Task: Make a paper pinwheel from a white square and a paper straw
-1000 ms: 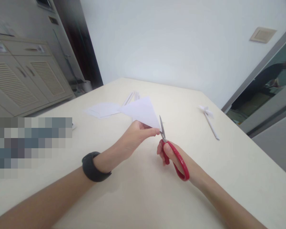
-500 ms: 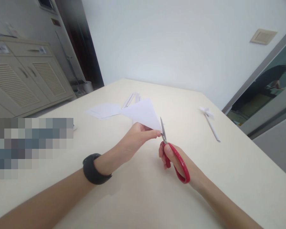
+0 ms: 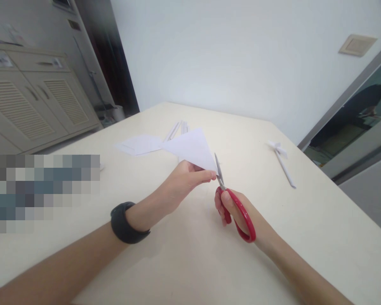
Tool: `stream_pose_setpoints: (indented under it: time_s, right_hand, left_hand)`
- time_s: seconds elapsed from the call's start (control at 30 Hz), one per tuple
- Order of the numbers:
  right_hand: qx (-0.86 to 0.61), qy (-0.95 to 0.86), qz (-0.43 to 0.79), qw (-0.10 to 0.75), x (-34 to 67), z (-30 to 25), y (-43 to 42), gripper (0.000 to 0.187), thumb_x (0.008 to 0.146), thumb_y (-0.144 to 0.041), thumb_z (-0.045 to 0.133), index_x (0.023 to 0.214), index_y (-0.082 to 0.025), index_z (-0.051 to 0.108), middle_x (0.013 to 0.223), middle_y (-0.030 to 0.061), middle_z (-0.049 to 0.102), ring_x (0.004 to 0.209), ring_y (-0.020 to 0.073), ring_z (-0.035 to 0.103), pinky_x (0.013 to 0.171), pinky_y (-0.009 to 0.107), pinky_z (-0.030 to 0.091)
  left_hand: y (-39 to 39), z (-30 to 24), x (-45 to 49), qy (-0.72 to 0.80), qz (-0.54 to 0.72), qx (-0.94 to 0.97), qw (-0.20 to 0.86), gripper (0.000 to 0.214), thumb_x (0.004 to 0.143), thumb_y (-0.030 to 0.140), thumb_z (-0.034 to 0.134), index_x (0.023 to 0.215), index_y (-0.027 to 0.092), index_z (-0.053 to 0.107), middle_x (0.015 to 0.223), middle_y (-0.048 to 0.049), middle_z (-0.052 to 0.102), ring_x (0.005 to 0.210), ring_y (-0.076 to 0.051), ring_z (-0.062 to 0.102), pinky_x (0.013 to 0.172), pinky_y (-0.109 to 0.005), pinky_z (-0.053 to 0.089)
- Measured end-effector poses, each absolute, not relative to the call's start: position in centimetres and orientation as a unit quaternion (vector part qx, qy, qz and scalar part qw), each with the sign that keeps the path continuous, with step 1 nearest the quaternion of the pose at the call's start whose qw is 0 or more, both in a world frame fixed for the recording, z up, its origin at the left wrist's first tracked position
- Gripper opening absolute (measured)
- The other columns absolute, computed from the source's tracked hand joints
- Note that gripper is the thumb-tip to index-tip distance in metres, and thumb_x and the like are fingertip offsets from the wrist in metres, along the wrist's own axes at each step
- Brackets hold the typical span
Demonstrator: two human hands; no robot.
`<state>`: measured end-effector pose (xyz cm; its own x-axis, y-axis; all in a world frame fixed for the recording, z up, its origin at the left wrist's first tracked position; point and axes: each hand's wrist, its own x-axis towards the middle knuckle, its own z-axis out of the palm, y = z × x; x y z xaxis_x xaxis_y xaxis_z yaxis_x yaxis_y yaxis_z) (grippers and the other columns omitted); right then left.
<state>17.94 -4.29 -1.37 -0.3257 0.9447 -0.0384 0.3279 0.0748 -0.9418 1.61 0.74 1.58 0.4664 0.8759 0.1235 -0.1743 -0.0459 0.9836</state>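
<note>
My left hand [image 3: 186,180] pinches a white sheet of paper [image 3: 193,146] by its near edge, holding it raised over the table. The sheet looks triangular, with one corner pointing right, past my fingertips. In my right hand [image 3: 233,207] is a pair of red-handled scissors [image 3: 246,222], thumb and fingers in the loops. Their metal blades stand a little apart right at that corner, close to my left fingertips. Whether the blades are cutting into the paper is too small to tell. My left palm is partly hidden behind the sheet.
White paper sheets [image 3: 139,145] lie left of the held sheet on the cream table [image 3: 184,262]. Behind are several thin white paper sticks [image 3: 173,131]. At the right rests a white paper pinwheel-like piece on a stick [image 3: 285,169]. A wall [image 3: 209,59] borders the table's far side.
The paper, scissors and both hands appear slightly farther right and higher in view, and the view itself has shifted a little. Both grips are the same.
</note>
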Motion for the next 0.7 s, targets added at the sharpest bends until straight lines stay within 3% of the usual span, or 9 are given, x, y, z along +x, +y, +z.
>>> stream_pose_setpoints:
  time_s: [0.23,0.7]
  right_hand:
    - [-0.478,-0.658,0.48,0.328,17.78,-1.11,-4.36,0.04,0.09,-0.051,0.037,0.066,-0.019,0.043,0.059,-0.0042,0.047,0.049,0.0086,0.046,0.052,0.024,0.037]
    - [-0.476,-0.662,0.48,0.324,17.93,-1.15,-4.34,0.042,0.089,-0.056,0.036,0.069,-0.02,0.043,0.063,-0.0037,0.045,0.054,0.0099,0.045,0.056,0.026,0.039]
  left_hand:
    - [0.87,1.54,1.57,0.293,0.422,0.582,0.63,0.007,0.077,0.021,0.061,0.084,0.018,0.062,0.094,-0.0041,0.067,0.09,-0.019,0.059,0.081,-0.034,0.044]
    - [0.48,1.58,1.77,0.297,0.417,0.568,0.645,0.013,0.074,0.021,0.062,0.086,0.018,0.063,0.092,-0.0037,0.068,0.09,-0.02,0.06,0.082,-0.036,0.045]
